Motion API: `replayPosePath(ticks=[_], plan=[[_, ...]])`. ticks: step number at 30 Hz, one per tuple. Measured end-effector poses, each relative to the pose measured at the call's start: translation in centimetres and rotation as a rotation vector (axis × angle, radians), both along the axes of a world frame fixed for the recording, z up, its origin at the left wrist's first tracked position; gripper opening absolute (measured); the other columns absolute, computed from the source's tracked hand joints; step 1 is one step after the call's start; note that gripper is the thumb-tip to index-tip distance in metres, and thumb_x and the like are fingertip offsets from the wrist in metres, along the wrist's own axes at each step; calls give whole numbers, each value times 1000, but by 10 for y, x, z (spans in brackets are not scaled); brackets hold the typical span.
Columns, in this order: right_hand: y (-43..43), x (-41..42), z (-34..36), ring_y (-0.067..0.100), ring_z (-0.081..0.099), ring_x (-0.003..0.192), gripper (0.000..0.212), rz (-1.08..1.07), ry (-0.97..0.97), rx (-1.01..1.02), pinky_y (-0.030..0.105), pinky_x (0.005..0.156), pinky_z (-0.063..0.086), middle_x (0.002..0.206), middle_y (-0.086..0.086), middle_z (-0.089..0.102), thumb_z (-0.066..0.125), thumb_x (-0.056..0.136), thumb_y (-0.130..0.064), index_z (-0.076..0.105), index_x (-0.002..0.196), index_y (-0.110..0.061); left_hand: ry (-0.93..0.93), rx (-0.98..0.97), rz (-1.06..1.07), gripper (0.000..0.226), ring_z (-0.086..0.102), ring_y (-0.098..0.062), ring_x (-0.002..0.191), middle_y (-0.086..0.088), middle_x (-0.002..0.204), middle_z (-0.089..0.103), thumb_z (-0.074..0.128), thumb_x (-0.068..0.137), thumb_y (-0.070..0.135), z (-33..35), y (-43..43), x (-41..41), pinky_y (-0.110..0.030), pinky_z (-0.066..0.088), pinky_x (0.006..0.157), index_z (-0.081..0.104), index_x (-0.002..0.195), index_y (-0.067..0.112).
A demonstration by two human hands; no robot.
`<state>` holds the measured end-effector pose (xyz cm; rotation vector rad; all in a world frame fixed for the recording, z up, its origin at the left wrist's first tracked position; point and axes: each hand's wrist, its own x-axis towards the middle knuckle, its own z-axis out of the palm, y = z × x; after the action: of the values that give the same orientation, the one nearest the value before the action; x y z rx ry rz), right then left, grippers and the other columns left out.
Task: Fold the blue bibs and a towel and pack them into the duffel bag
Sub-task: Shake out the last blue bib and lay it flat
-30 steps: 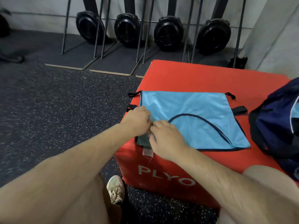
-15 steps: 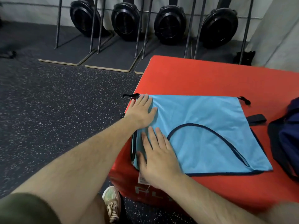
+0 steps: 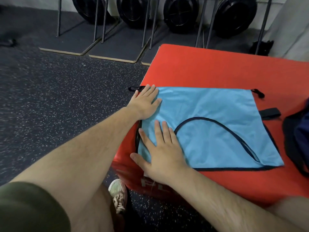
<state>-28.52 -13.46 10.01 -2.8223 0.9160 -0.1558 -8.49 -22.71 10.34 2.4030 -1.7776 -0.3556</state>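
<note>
Bib (image 3: 217, 131) is lying flat on the red box (image 3: 217, 67).
Left hand (image 3: 145, 104) and right hand (image 3: 162, 153) are pressing its left edge with straight fingers, probably smoothing it for folding; the bag (image 3: 299, 139) is waiting at the right.

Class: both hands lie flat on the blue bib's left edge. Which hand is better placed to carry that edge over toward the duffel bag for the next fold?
Probably the right hand: it lies nearer the bib's middle and the duffel bag. The left hand rests on the far corner.
</note>
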Motion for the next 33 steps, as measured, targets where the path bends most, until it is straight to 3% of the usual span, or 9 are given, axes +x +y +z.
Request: replayPosePath(ticks=[4, 6, 8, 11, 16, 19, 25, 29, 33], plan=[[11, 2, 1, 42, 0, 152, 82, -22, -10, 19, 56, 122, 7, 164, 25, 8, 26, 92, -72, 27, 158, -24, 29, -15, -22, 62, -13, -5, 150, 14, 165, -6, 19, 104, 54, -1, 0, 5, -43, -8, 123, 6, 159, 29], [15, 2, 6, 42, 17, 149, 80, -40, -24, -9, 54, 120, 21, 161, 25, 23, 33, 90, -69, 40, 153, -19, 14, -34, -37, 61, -7, -7, 152, 11, 166, 1, 23, 104, 51, 2, 1, 4, -44, -4, 123, 12, 159, 26], [18, 3, 17, 37, 44, 129, 68, -47, -38, -71, 47, 103, 42, 140, 17, 50, 46, 86, -62, 57, 136, -16, -36, -137, -36, 56, 13, -18, 150, 2, 162, 22, 37, 102, 46, 9, 2, 6, -48, 14, 122, 31, 153, 22], [21, 5, 29, 28, 55, 95, 48, -44, -72, -79, 41, 76, 48, 101, 2, 58, 60, 80, -41, 63, 122, -19, -132, -286, 134, 47, 37, -32, 125, -10, 134, 42, 58, 91, 37, 26, 5, 5, -49, 41, 103, 47, 128, 11], [19, 10, 36, 33, 60, 83, 50, 39, -35, -20, 41, 68, 48, 99, 9, 59, 63, 81, -17, 58, 131, -17, 122, -31, 451, 73, 55, -34, 117, -14, 128, 56, 66, 85, 50, 41, 9, 4, -39, 47, 91, 42, 133, 1], [20, 11, 39, 33, 60, 81, 46, 52, 23, -29, 41, 66, 47, 99, 10, 56, 63, 83, -10, 60, 128, -20, 167, -1, 380, 50, 58, -27, 88, -12, 107, 64, 67, 88, 44, 48, 12, 5, -32, 43, 73, 60, 113, 1], [24, 4, 55, 36, 56, 85, 17, 59, 59, 94, 37, 63, 32, 100, 10, 51, 53, 89, -21, 56, 104, -13, 227, 36, 351, 22, 57, -29, 80, -9, 87, 59, 67, 87, 27, 59, 17, -1, -32, 45, 68, 61, 89, 6], [26, 5, 56, 31, 59, 92, 25, -8, 8, 200, 38, 72, 46, 103, 7, 56, 55, 93, -37, 54, 108, -16, 280, 6, 362, 24, 47, -20, 58, -2, 65, 49, 60, 84, 21, 61, 18, -1, -28, 36, 49, 49, 65, 12], [21, 4, 61, 31, 60, 92, 24, -24, -11, 263, 42, 79, 52, 104, 6, 58, 53, 87, -19, 53, 111, -16, 411, -37, 333, 19, 48, -20, 60, -1, 68, 50, 54, 86, 21, 67, 18, 0, -26, 36, 50, 48, 69, 16]])
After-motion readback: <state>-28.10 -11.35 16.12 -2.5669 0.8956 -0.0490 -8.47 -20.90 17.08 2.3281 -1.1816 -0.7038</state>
